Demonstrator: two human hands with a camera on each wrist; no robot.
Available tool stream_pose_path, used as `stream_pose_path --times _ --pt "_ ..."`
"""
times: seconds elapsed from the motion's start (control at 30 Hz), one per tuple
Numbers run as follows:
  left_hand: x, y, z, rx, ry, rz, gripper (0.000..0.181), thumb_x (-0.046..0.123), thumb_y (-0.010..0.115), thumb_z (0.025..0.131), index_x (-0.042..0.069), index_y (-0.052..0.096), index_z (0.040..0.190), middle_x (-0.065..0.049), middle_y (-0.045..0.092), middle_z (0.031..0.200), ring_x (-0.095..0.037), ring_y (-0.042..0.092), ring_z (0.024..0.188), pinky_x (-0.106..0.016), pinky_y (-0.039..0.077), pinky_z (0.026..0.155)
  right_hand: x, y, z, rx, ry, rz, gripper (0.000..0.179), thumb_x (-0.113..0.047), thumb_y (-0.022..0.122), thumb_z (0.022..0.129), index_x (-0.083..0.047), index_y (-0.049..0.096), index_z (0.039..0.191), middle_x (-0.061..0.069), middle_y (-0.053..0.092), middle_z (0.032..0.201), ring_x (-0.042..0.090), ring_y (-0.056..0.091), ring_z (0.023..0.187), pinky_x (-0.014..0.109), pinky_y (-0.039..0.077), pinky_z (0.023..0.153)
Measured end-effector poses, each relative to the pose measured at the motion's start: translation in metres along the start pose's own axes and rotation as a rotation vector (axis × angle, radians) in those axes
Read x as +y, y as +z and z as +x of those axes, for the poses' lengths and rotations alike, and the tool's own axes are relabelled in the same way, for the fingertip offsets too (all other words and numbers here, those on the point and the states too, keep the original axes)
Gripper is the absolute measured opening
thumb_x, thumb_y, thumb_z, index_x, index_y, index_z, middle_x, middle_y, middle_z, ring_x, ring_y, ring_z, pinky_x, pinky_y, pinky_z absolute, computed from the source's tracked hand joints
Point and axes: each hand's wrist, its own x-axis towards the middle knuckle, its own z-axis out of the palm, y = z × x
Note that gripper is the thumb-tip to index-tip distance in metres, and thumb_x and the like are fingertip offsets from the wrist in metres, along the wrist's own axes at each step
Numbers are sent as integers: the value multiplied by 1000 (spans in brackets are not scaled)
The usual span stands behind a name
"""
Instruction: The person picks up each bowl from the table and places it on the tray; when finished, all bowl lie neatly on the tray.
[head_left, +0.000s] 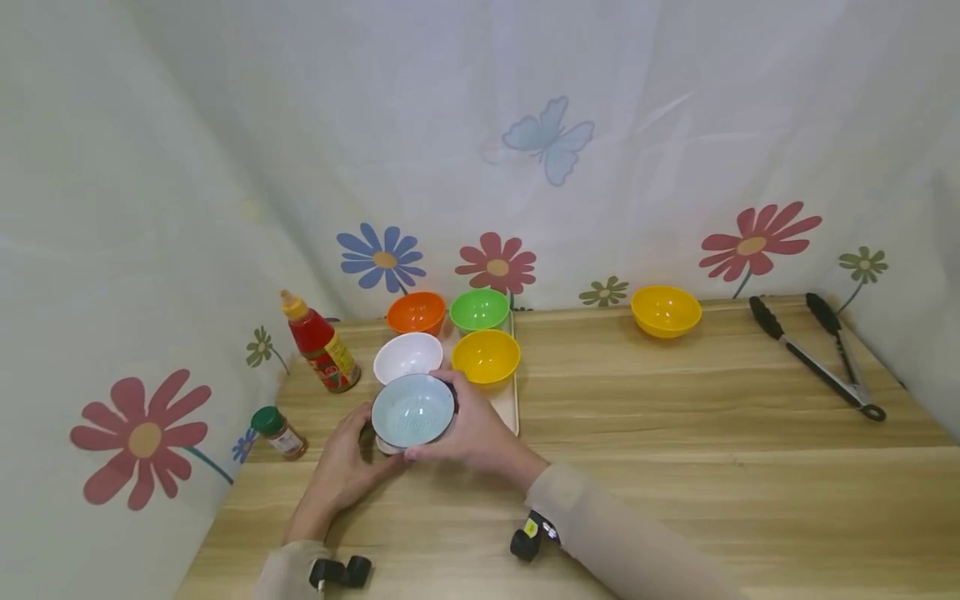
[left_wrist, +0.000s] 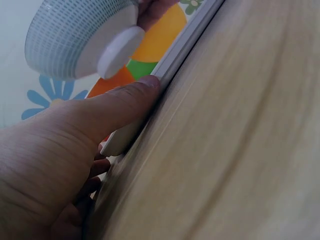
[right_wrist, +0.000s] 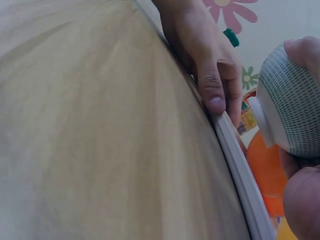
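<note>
My right hand (head_left: pixel 480 429) grips a bowl with a pale blue-green inside (head_left: pixel 414 410) by its side. In the right wrist view the outside of this bowl (right_wrist: pixel 290 100) shows a fine green dash pattern and a white foot; it hangs above the tray's front part. At the tray's front left corner is my left hand (head_left: pixel 345 467), its thumb pressing the front edge of the light tray (left_wrist: pixel 182 45) and its fingers curled round the side. Behind the held bowl, an orange bowl (head_left: pixel 416 315), a green bowl (head_left: pixel 480 311), a white bowl (head_left: pixel 408 358) and a yellow bowl (head_left: pixel 486 358) sit on the tray.
Left of the tray stand a red sauce bottle (head_left: pixel 318 346) and a small green-lidded jar (head_left: pixel 279 433). Another yellow bowl (head_left: pixel 666 312) is by the back edge of the wooden table (head_left: pixel 675 467). Black-tipped tongs (head_left: pixel 817 358) lie spread at the right. A flowered curtain encloses the table.
</note>
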Motion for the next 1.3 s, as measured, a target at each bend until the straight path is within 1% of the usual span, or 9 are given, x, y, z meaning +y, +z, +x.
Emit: stream_pose_path --times 0.13,0.23,0.4,0.53,0.63,0.7,0.93,1.0,1.3 --pt "-1 0 2 10 29 -3 97 35 100 85 12 48 164 -15 55 164 -43 48 155 -68 38 129 6 8 2 -5 -14 -28 118 -45 107 73 -17 39 165 -4 55 155 17 58 138 43 52 123" --pt "-2 0 2 21 43 7 95 29 100 85 8 49 162 -18 56 162 -45 49 153 -68 39 129 9 11 5 -5 -22 -43 119 -46 107 72 -14 39 165 -4 56 152 16 59 136 43 52 122" --pt "-1 0 2 25 52 6 94 29 100 85 7 50 161 -20 57 161 -45 50 152 -68 41 128 13 13 8 1 -16 -50 117 -47 107 71 -15 40 162 -6 57 149 14 60 133 41 54 121" --pt "-1 -1 2 29 54 1 96 28 101 83 5 50 161 -21 54 163 -47 48 154 -69 38 129 14 13 11 -11 -32 -49 114 -46 107 72 -15 41 160 -5 57 148 13 60 134 39 53 122" --pt "-2 -1 2 26 56 3 98 28 101 82 5 49 162 -21 52 166 -47 46 156 -70 35 130 15 13 13 -24 -42 -60 115 -45 107 72 -13 40 160 -4 56 149 13 59 136 39 52 122" --pt "-2 -1 2 22 56 7 99 29 101 82 5 49 162 -21 52 166 -47 46 155 -70 36 130 15 13 14 -32 -37 -67 116 -45 107 72 -13 39 161 -4 55 150 13 59 136 39 52 122" --pt "-2 0 1 23 33 8 101 30 103 80 9 48 163 -18 55 163 -45 48 154 -69 38 129 15 11 14 -53 -14 -95 114 -45 106 73 -14 40 161 -4 56 150 15 58 136 41 53 122" --pt "-2 0 0 24 33 7 101 30 103 80 8 48 163 -19 55 163 -46 48 154 -70 37 130 15 10 13 -56 -14 -103 113 -47 105 74 -14 41 161 -4 56 150 14 58 136 40 53 122" --pt "2 -2 -1 13 10 1 105 35 101 83 5 44 166 -22 51 167 -47 46 156 -70 35 131 16 10 14 -51 -57 -129 108 -49 102 78 -17 44 163 -4 53 153 14 55 140 42 50 125"
